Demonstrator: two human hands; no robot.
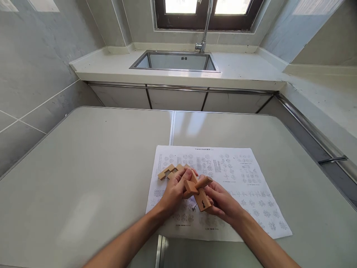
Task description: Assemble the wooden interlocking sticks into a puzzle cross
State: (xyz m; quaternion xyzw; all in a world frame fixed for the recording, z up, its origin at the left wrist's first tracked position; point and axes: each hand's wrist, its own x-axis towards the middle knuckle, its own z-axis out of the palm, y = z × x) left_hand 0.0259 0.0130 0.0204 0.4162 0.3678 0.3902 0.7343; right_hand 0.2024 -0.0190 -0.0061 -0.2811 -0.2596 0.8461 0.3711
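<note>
Both my hands hold a small wooden puzzle (198,190) made of crossed notched bars, just above a printed instruction sheet (242,186). My left hand (174,191) grips its left side with curled fingers. From the right, my right hand (221,201) pinches the bar that points toward me. Two or three loose notched wooden pieces (169,171) lie on the sheet just beyond my left hand.
The sheet rests on a grey table (83,178) with a seam down its middle. Beyond it runs a white counter (240,69) with a steel sink (175,61) and a tap (205,26) under a window. Tiled walls stand left and right.
</note>
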